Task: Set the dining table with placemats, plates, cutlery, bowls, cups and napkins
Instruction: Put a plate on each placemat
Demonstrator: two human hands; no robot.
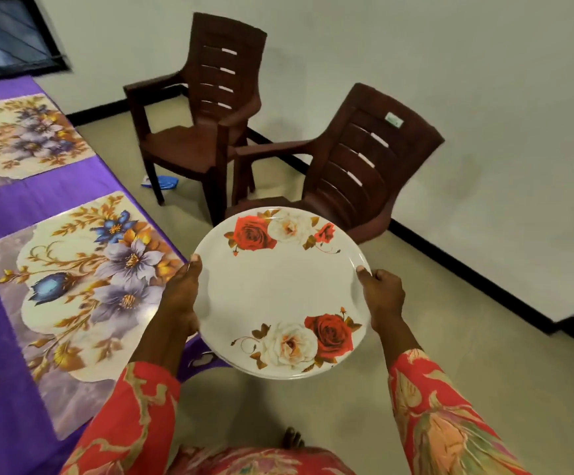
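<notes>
Sleeves: red patterned fabric covers both forearms at the bottom of the view.
Foot: a bare foot (293,437) shows on the beige floor (450,337) between the arms.
Left hand: the left hand (181,296) grips the left rim of the plates, thumb on top, fingers curled underneath.
Right hand: the right hand (383,298) grips the right rim the same way, thumb on the edge.
Plates: a stack of white plates (280,291) with red and cream roses, held level in the air, just off the table's right edge. How many are stacked cannot be told.
Table: a purple cloth (73,186) covers it along the left of the view.
Near placemat: a floral placemat (83,296) lies flat at the table's right edge, beside the left hand.
Far placemat: a second floral placemat (21,135) lies further along the same edge.
Chairs: two brown plastic armchairs, one (357,166) just beyond the plates, the other (203,111) behind it, near the white wall.
Floor scrap: a small blue object (167,181) lies under the far chair.
</notes>
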